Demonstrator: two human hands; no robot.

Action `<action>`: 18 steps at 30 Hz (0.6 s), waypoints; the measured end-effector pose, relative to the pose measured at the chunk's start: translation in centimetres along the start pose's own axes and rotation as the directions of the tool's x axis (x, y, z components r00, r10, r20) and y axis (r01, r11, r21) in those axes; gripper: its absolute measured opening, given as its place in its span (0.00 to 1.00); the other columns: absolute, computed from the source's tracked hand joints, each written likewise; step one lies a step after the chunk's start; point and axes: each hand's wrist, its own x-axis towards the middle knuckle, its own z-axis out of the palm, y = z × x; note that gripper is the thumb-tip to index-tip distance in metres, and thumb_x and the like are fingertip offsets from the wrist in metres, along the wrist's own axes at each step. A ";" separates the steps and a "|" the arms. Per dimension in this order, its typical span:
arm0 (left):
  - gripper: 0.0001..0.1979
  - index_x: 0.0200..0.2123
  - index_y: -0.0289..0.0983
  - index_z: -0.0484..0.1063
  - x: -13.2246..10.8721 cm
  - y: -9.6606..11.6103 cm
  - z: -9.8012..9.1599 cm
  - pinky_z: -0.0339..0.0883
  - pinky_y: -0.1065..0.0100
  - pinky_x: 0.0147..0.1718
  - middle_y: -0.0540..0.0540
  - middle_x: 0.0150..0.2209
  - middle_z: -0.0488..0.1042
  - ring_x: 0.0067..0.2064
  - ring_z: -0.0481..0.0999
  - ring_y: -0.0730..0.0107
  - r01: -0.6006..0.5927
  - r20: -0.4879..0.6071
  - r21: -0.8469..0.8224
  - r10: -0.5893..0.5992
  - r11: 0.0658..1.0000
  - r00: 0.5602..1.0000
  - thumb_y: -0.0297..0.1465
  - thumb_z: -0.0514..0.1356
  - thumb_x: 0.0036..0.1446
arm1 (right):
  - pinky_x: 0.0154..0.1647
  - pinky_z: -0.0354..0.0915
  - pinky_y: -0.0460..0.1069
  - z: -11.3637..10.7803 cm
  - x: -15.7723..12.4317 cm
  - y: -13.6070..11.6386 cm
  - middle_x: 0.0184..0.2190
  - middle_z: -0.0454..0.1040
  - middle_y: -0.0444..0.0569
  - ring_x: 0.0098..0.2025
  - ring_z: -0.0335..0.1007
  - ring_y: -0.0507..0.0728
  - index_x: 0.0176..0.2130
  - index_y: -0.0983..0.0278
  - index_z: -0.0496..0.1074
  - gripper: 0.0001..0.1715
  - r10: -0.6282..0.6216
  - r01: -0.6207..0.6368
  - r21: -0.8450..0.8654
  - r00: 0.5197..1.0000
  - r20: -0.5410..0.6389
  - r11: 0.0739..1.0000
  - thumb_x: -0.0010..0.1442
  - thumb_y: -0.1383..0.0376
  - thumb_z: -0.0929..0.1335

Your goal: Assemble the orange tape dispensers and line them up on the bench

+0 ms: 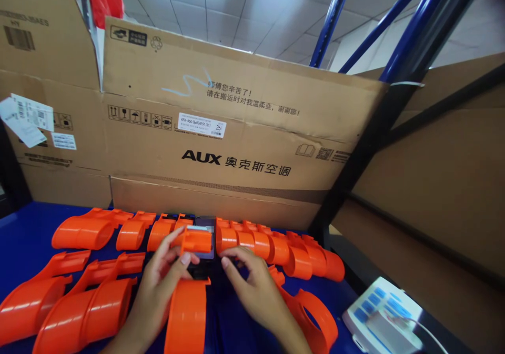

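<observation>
Nearest the camera, a curved orange shell (187,317) is lying on the blue table (23,233) between the two wrists. A white keypad device (381,314) with blue keys is sitting at the table's right corner, its key markings too small to read. The left hand (158,285) is reaching up from the lower edge, its grip pinching a small orange piece (196,240) between thumb and fingertips, just above the table and in front of a dark flat object (205,222). The right hand (256,291) is resting just beside it with fingers curled down toward the table; whether its grip is closing on anything cannot be told. Larger orange mouldings (82,312) are lying to the left, and a row of orange tubes (276,249) is running along behind the hands. Behind them a cardboard box (236,133) is standing on its long side. It is showing "AUX 奥克斯空调" in black, the lines "师傅您辛苦了!请在搬运时对我温柔些,谢谢您!" above, a strip of handling symbols, and a white sticker (202,125) bearing "25" and a code starting "KFR". A second box (43,43) at the left is carrying loose paper labels (27,117) too fine to read. Blue rack posts (412,25) are rising at the right
</observation>
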 end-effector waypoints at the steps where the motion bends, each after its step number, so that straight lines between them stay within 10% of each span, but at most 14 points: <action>1: 0.37 0.67 0.41 0.60 0.3 0.2 -0.3 0.70 0.70 0.34 0.47 0.37 0.81 0.31 0.76 0.68 0.000 -0.034 -0.016 0.000 1.000 0.999 0.45 0.65 0.57 | 0.53 0.64 0.55 0.1 -0.1 -0.1 0.44 0.79 0.50 0.49 0.71 0.62 0.44 0.58 0.78 0.12 -0.018 0.021 -0.133 1.000 0.021 0.991 0.66 0.56 0.69; 6: 0.38 0.67 0.41 0.58 1.2 0.6 -0.9 0.69 0.69 0.30 0.48 0.36 0.81 0.27 0.75 0.70 0.008 -0.030 -0.025 -0.009 1.000 1.000 0.45 0.65 0.57 | 0.53 0.62 0.58 0.2 0.7 -0.8 0.47 0.78 0.53 0.51 0.70 0.66 0.45 0.58 0.78 0.12 0.010 0.061 -0.489 0.990 0.140 0.870 0.60 0.60 0.72; 18: 0.29 0.62 0.45 0.64 -0.4 -0.1 0.5 0.71 0.66 0.42 0.47 0.42 0.81 0.39 0.79 0.64 -0.061 0.092 0.055 0.056 0.997 0.994 0.42 0.63 0.60 | 0.44 0.62 0.55 1.6 3.5 -2.2 0.38 0.80 0.55 0.44 0.73 0.66 0.35 0.60 0.82 0.07 0.062 0.177 -0.707 0.952 0.298 0.684 0.52 0.64 0.74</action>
